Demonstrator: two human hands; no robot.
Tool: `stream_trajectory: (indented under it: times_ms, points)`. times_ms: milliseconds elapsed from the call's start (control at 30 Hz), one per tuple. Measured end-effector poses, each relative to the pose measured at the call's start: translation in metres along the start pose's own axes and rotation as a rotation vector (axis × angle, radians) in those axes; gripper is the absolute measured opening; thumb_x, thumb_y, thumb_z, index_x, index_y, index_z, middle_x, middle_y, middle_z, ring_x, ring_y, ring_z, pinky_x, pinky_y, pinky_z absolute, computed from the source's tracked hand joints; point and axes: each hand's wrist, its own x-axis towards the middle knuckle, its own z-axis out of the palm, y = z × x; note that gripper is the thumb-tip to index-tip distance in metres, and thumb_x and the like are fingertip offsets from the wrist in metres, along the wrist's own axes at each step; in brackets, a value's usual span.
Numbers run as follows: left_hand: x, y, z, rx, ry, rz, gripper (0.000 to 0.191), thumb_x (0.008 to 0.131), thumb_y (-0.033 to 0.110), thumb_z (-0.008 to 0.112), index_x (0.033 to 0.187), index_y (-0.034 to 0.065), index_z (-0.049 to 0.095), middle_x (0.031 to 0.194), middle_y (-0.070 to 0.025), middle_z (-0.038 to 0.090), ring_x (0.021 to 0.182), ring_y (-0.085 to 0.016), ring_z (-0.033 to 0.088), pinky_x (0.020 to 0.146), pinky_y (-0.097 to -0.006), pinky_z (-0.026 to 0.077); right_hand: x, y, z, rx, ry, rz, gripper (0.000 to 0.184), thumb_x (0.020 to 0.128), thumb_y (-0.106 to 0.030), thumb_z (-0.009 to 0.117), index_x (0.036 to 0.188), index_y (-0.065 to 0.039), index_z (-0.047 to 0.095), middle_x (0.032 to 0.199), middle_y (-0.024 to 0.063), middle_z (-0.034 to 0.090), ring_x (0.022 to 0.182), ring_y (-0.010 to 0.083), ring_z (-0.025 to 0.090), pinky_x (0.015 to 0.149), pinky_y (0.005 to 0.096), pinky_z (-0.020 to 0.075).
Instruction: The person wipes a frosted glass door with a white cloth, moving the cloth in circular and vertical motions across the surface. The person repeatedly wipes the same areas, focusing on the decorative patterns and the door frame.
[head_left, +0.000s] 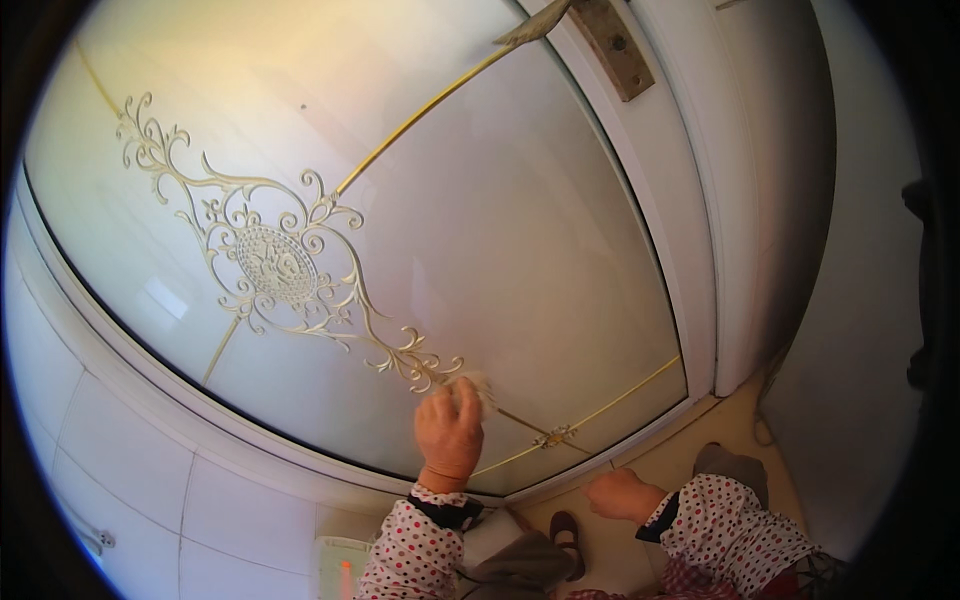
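Note:
My left hand (450, 431) presses a pale, thin cloth (475, 390) against a frosted glass door panel (525, 247). The cloth lies at the lower end of a gold scrollwork ornament (277, 266) on the glass, and the fingers partly hide it. Below and to the right of this hand, a small gold rosette (555, 436) marks where thin gold lines cross. My right hand (621, 495) hangs near the door's bottom corner, off the glass, with its fingers curled; whether something is inside them cannot be seen.
A white door frame (694, 322) borders the glass, with a worn metal lock plate (619, 52) at the top right. White wall tiles (232, 517) stand at the left. A pale green container (341, 562) is at the bottom. My shoe (566, 536) rests on the tiled floor.

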Motion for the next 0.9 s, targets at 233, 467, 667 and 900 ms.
stream_trajectory:
  times_ms: [233,467,667,900]
  points:
    - [-0.061,0.044,0.037,-0.152,-0.169,-0.009,0.038,0.082,0.011,0.065,0.120,0.0081,0.064,0.106,-0.0144,0.062,0.082,-0.031,0.061,0.067,-0.0411,0.048,0.001,0.003,0.010,-0.039,-0.017,0.006,0.019,0.086,-0.018,0.061,0.097,-0.007,0.072,0.091,0.0172,0.075,0.089,0.0372,0.073,0.073,0.0514,0.0579]
    - [-0.106,0.083,0.065,-0.243,-0.336,0.016,0.032,0.087,0.015,0.061,0.118,0.0098,0.062,0.098,-0.0093,0.059,0.082,-0.026,0.059,0.065,-0.0394,0.046,0.005,0.006,0.016,-0.003,-0.101,0.026,0.024,0.087,-0.023,0.065,0.105,-0.007,0.069,0.095,0.0190,0.070,0.091,0.0390,0.071,0.076,0.0515,0.0560]
    - [-0.099,0.069,0.052,-0.357,-0.392,-0.062,0.037,0.082,0.009,0.064,0.119,0.0089,0.063,0.098,-0.0113,0.059,0.083,-0.031,0.059,0.069,-0.0430,0.047,0.003,0.003,0.012,-0.002,-0.022,0.002,0.018,0.087,-0.018,0.062,0.096,-0.007,0.071,0.091,0.0169,0.073,0.087,0.0379,0.073,0.072,0.0511,0.0573]
    - [-0.011,0.010,-0.003,-0.230,-0.120,-0.143,0.041,0.080,0.006,0.068,0.120,0.0053,0.064,0.104,-0.0162,0.061,0.086,-0.035,0.062,0.071,-0.0444,0.050,0.003,0.000,0.004,-0.043,-0.068,-0.002,0.021,0.086,-0.018,0.062,0.095,-0.006,0.076,0.093,0.0165,0.076,0.088,0.0368,0.074,0.071,0.0507,0.0583]
